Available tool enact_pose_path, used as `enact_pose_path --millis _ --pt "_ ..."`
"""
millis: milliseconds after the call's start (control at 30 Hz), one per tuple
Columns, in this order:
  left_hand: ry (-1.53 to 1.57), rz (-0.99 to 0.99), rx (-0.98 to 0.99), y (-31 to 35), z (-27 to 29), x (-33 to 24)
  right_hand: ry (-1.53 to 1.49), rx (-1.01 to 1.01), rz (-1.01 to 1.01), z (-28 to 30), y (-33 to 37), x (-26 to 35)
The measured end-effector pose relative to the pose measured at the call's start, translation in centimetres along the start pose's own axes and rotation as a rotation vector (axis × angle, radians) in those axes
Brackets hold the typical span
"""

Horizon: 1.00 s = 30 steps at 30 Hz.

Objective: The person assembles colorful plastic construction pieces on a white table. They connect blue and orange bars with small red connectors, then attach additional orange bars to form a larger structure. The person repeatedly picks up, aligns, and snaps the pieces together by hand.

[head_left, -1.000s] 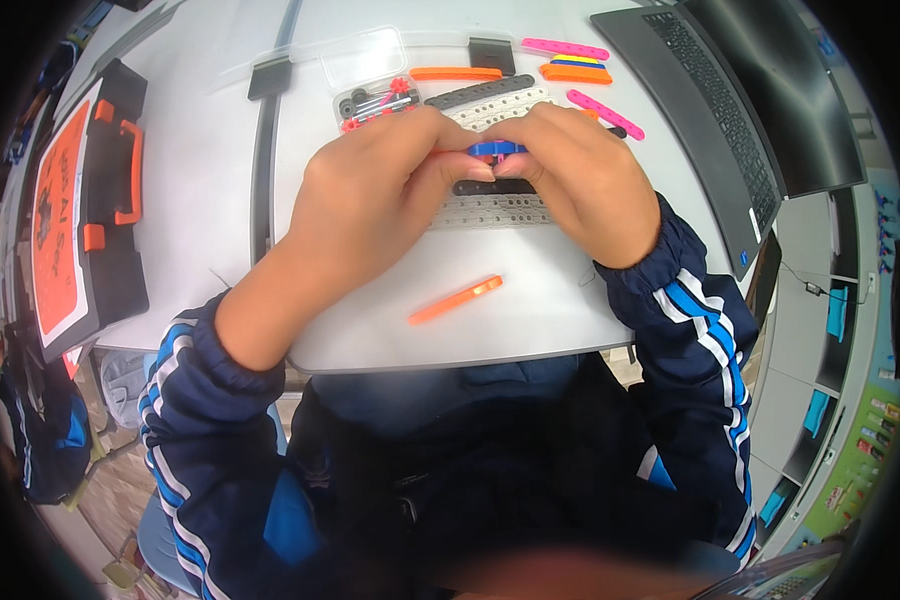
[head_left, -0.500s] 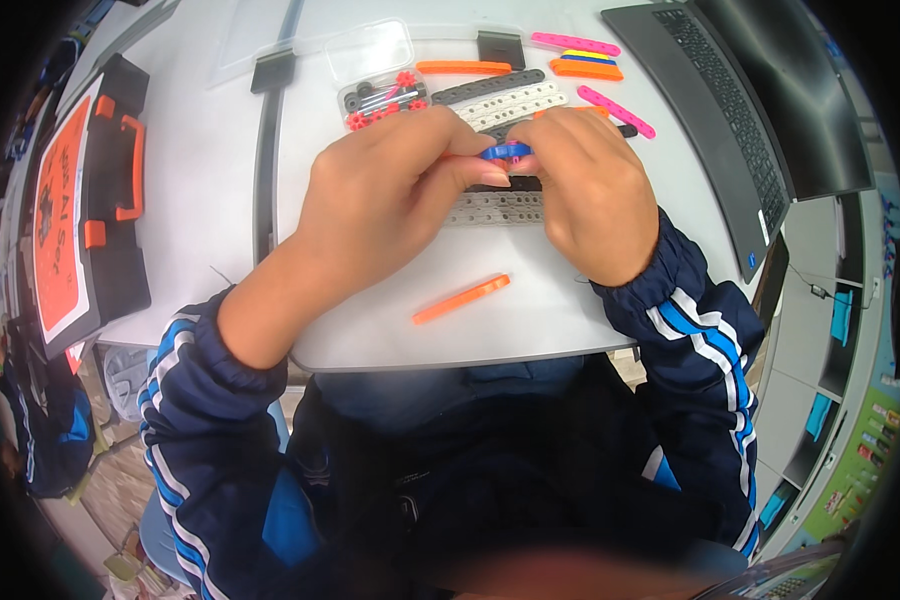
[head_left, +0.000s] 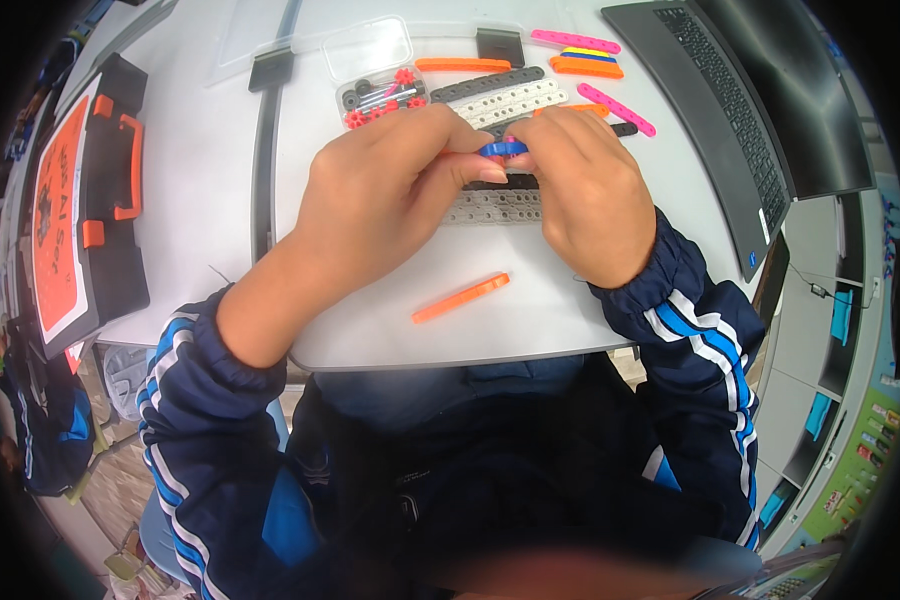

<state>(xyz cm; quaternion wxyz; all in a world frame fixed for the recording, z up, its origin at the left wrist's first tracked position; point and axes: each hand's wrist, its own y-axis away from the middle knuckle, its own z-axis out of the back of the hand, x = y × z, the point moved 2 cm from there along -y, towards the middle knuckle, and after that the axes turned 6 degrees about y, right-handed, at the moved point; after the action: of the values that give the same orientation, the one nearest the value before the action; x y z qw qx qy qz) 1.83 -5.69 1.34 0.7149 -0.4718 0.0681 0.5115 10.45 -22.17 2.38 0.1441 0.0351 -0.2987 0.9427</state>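
Above the table's middle, my left hand (head_left: 382,185) and my right hand (head_left: 592,195) meet with pinched fingers. Between their fingertips is a small blue building piece (head_left: 500,149), mostly covered by the fingers. A bit of pink, which looks like a small connector, shows against it by my right fingertips. Under the hands lie light grey perforated beams (head_left: 495,207), partly hidden. A single orange beam (head_left: 460,298) rests slantwise on the table, nearer to me. Just beyond the hands are white perforated beams (head_left: 510,103) and a dark grey beam (head_left: 488,84).
An open clear box (head_left: 358,100) of red gears and small parts stands beyond my left hand. Orange (head_left: 462,66) and pink beams (head_left: 575,41) lie farther back. A laptop (head_left: 710,110) borders the right side; a black case with orange latches (head_left: 100,200) stands left.
Both hands have shifted very slightly left together, and the blue piece has turned a little between the fingertips. The parts on the table lie as before.
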Motion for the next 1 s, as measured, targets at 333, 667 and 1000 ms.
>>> enact_pose_path --millis 333,667,1000 --pt "0.061 0.024 -0.107 -0.01 -0.37 0.09 0.013 0.003 -0.02 -0.29 0.22 0.2" --pt "0.06 0.049 -0.111 0.16 -0.34 0.3 0.014 0.0 -0.046 -0.51 0.33 0.25" --pt "0.034 0.016 -0.113 0.11 -0.18 0.07 -0.14 -0.014 -0.142 -0.08 0.16 -0.06"
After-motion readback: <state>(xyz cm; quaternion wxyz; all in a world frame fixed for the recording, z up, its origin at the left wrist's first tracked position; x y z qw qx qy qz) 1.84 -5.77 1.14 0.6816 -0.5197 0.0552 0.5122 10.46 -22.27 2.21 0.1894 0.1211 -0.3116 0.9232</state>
